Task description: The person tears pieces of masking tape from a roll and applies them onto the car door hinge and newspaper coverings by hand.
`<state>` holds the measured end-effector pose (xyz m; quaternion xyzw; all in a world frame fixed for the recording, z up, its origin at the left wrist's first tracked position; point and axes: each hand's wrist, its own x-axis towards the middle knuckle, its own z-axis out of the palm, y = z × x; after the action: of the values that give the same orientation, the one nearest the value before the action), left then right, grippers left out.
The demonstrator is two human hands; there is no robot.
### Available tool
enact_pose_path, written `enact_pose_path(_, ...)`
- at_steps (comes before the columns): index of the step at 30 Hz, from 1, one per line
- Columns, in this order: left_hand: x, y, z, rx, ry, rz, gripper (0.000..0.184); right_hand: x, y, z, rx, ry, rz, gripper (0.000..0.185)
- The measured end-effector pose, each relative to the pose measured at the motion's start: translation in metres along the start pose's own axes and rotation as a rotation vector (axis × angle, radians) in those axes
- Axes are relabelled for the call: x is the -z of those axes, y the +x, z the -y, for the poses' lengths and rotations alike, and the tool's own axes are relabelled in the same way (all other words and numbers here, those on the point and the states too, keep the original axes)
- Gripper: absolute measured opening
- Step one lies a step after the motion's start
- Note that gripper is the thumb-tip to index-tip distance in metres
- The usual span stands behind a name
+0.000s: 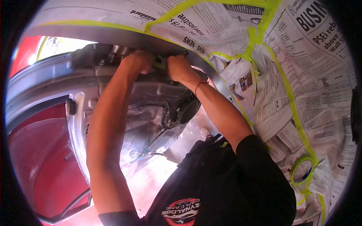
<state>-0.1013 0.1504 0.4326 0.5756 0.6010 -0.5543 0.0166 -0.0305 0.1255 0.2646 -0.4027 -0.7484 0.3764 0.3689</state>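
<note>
Both of my hands are at the hinge-side gap between the car door (151,84) and the silver body edge (124,37). A short yellow-green strip of masking tape (160,63) spans the space between them. My left hand (140,62) is curled at the strip's left end and slightly blurred, its fingertips partly hidden. On the other end, my right hand (178,67) is closed with its knuckles up, close to the body edge. The exact grip of the fingers on the tape is hard to make out.
Newspaper sheets (316,94) taped with yellow-green strips cover the car body above and to the right. A roll of masking tape (293,171) lies on the paper at lower right. Left are the door's window opening (41,150) and a black speaker (188,109) sits in the door.
</note>
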Motion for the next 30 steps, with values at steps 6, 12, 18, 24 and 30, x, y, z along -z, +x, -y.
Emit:
enact_pose_path(6, 0.010, -0.018, -0.005, -0.041, -0.023, -0.041, 0.026, 0.000, -0.003, -0.002, 0.046, 0.066, 0.032, 0.009)
enact_pose_path(12, 0.002, -0.001, -0.002, -0.036, 0.008, 0.009, 0.027, -0.014, 0.003, -0.009, 0.105, -0.011, -0.053, 0.010)
enact_pose_path(18, 0.004, 0.002, -0.003, -0.002, 0.013, 0.034, 0.027, -0.014, 0.002, -0.008, 0.097, -0.008, -0.062, 0.010)
enact_pose_path(24, 0.001, 0.003, -0.004, -0.012, -0.001, 0.058, 0.026, -0.023, 0.005, -0.014, 0.107, -0.029, -0.084, 0.010)
enact_pose_path(30, -0.002, 0.001, -0.003, -0.059, 0.042, -0.016, 0.030, -0.022, 0.002, -0.005, 0.105, -0.052, -0.173, 0.008)
